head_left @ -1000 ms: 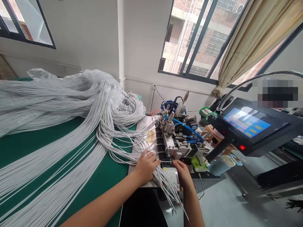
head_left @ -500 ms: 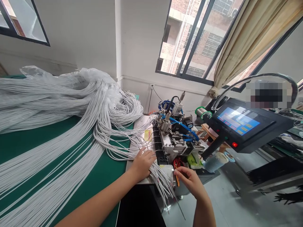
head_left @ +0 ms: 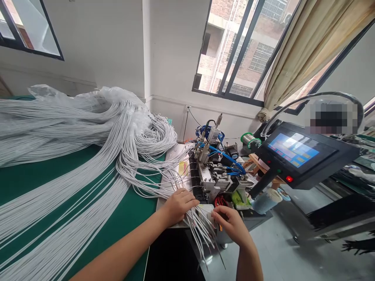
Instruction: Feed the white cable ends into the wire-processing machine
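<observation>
My left hand (head_left: 181, 205) is closed over a bundle of thin white cables (head_left: 202, 228) at the front edge of the machine's plate. Beyond its fingers the loose cable ends fan out and hang over the edge, some with reddish tips. My right hand (head_left: 231, 223) is just right of those ends, thumb and forefinger pinched together. What lies in that pinch is too small to make out. Behind the left hand the cables run back across the white plate (head_left: 172, 160) to a large coiled heap (head_left: 155, 134).
A machine (head_left: 213, 164) with blue air hoses stands beyond my hands. Right of it are a control screen (head_left: 294, 150), a solder wire spool (head_left: 249, 140) and a blue tub (head_left: 266, 201). Long cables cover the green table (head_left: 96, 210). A person, face blurred, is at far right.
My left hand has shifted slightly down, its fingers closer together. The right hand has moved a little left, toward the cable ends, and the hanging ends have swung slightly.
</observation>
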Tool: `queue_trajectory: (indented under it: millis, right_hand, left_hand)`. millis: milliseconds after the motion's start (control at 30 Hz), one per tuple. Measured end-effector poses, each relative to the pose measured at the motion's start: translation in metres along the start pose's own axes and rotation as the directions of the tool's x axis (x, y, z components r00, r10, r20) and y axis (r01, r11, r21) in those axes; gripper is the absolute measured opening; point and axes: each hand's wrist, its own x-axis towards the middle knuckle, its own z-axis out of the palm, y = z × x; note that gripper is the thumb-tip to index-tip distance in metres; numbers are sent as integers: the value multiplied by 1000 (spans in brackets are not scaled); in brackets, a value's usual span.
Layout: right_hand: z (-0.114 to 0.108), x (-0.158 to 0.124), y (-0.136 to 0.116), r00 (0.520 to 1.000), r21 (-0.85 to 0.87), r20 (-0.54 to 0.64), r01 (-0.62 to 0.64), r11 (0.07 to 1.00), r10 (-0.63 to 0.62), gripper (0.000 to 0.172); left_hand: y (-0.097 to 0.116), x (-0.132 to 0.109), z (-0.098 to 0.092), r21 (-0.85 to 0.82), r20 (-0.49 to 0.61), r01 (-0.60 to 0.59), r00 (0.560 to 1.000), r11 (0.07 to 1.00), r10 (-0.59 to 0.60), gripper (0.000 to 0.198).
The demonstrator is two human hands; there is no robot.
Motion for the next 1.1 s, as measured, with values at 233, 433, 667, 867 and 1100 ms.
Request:
queue_trajectory:
  millis: [233, 433, 667, 867, 1100]
  right_hand:
    - [6, 16, 4, 989, 100, -147, 22, 995, -7, 35]
    - [9, 19, 16, 971, 167, -239, 20, 986, 21, 38]
    - [9, 24, 27, 937, 161, -343, -4, 987, 60, 38]
    - [15, 28, 32, 945, 290, -313, -2, 957, 97, 35]
    - [29, 37, 33, 929, 465, -342, 37, 885, 140, 35]
  left_hand:
    - [3, 1, -2, 120, 6, -91, 996, 989, 91, 26]
    - [6, -1, -3, 170, -145, 2, 989, 985, 23, 23]
    - [9, 0, -1, 149, -216, 163, 968, 975, -129, 22]
    - [8, 1, 0, 115, -170, 109, 981, 987, -89, 26]
    - [5, 1, 2, 132, -16, 62, 998, 989, -60, 15]
